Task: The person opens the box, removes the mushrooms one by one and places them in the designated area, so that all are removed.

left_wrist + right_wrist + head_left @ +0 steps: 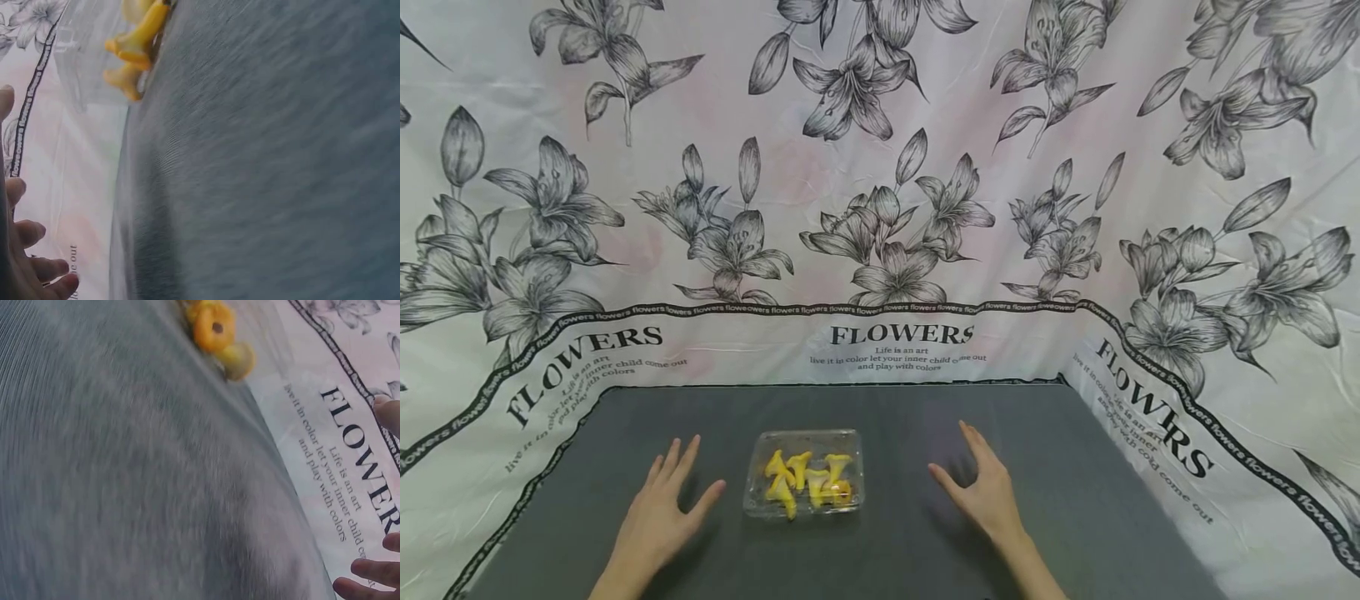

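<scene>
A clear plastic box (751, 498) stands on the dark grey surface between the two hands. Several yellow, trumpet-shaped mushrooms (816, 486) lie inside it. To the box's left is the left hand (658, 504), fingers spread and thumb apart, touching nothing. On the other side, the right hand (988, 496) hovers apart from the box with its fingers extended and holds nothing. The left wrist view catches yellow mushrooms (144, 37) behind the clear wall at its top. In the right wrist view, a rounded orange piece (214, 328) with a dark spot shows near the top edge.
The dark grey tabletop (895, 550) extends around the box and under both hands. White cloth (895, 346) printed with black lilies and the word FLOWERS encloses the back and both sides.
</scene>
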